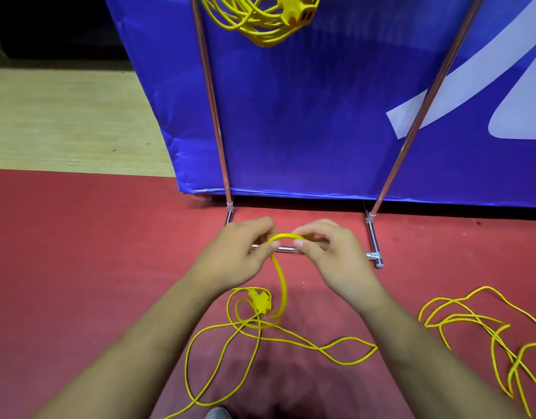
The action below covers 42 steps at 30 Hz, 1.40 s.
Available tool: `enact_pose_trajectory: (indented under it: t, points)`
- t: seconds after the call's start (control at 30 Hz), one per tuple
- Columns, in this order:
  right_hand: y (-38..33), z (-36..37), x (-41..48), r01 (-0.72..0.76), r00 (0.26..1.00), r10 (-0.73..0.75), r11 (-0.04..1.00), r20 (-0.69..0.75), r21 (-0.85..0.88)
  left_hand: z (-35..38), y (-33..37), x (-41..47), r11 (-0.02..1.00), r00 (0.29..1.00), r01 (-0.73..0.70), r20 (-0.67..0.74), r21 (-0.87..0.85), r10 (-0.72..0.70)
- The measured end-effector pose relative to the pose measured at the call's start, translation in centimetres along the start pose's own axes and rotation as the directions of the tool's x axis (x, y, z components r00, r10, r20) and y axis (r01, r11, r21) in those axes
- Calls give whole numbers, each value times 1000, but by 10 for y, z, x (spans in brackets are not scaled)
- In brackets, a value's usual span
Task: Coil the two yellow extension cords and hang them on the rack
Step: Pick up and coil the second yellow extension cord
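Note:
A coiled yellow extension cord with its socket block hangs high on the metal rack. A second yellow cord lies loose on the red floor, its plug end below my hands and its tangled loops spreading to the right. My left hand and my right hand both pinch a short arch of this cord between them, above the rack's base bar. From my left hand the cord drops down to the floor.
The rack's two slanted poles and base feet stand in front of a blue banner. Pale wooden flooring lies at the left behind the red floor. A grey shoe tip shows at the bottom edge.

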State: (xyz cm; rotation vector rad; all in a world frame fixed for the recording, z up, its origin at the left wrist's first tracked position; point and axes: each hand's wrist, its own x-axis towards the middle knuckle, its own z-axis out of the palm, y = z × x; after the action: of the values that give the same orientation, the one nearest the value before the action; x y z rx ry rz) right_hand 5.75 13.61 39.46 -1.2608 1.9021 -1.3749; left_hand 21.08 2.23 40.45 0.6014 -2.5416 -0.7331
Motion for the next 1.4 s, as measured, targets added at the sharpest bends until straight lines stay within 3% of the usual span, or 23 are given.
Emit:
enact_pose_trajectory:
  t: [0.07,0.13,0.2,0.3,0.33,0.4,0.43,0.5,0.6,0.67,0.7,0.77,0.83,0.9,0.97,1.07,1.13,1.23,1.33,1.4]
  points:
    - [0,4,1,53,994,-50,998,-101,33,5,4,-1,995,996,86,21,-46,-85]
    - [-1,7,2,12,984,33,968,-173,252,9,8,-1,976,990,140,38,-166,-136]
    - [0,9,4,-50,961,168,887,-220,458,9,9,-1,952,982,182,100,-247,-162]
    - [-5,10,3,-73,945,272,718,-182,692,10,10,-3,892,938,307,261,-330,-227]
    - [-6,11,3,-68,943,285,666,-170,743,10,12,-3,852,924,353,284,-385,-255]
    - [-7,17,2,-101,931,340,590,-133,801,11,16,-2,675,890,456,281,-581,-359]
    - [-8,21,0,-147,923,370,594,-106,791,11,18,-1,560,866,481,265,-675,-424]
    - [-4,31,-4,-281,921,386,744,-48,606,10,17,1,394,818,467,218,-791,-533]
    - [-2,37,-10,-339,939,286,861,191,380,10,13,2,305,762,421,151,-854,-629]
    - [-1,31,-8,-190,967,149,961,205,201,7,9,2,371,778,375,71,-850,-624]
    - [0,26,-4,-133,977,106,982,187,135,5,5,2,475,822,345,17,-809,-569]
    - [2,18,1,-166,976,144,978,166,127,-2,-3,3,771,911,290,-84,-567,-405]
    - [5,12,5,-230,962,213,969,172,88,-6,-14,1,926,943,310,-53,-215,-328]
    - [8,5,4,-213,944,224,975,244,-71,-8,-28,0,939,935,341,93,42,-343]
    - [8,0,0,-132,905,197,973,377,-189,-6,-38,-1,925,932,309,124,221,-341]
    - [7,-5,-1,-145,855,232,966,465,-215,-6,-46,0,857,947,320,-156,404,-280]
    - [5,-3,3,-164,893,243,960,380,-227,-4,-41,0,852,937,314,-281,420,-206]
    - [4,3,4,-182,908,245,961,339,-207,1,-36,5,911,966,159,-251,381,-64]
    - [-4,12,-8,-154,894,128,988,430,26,2,-31,4,951,963,240,-172,193,-208]
    - [-9,12,-8,-40,942,14,997,336,72,-2,-26,1,954,952,300,-77,23,-297]
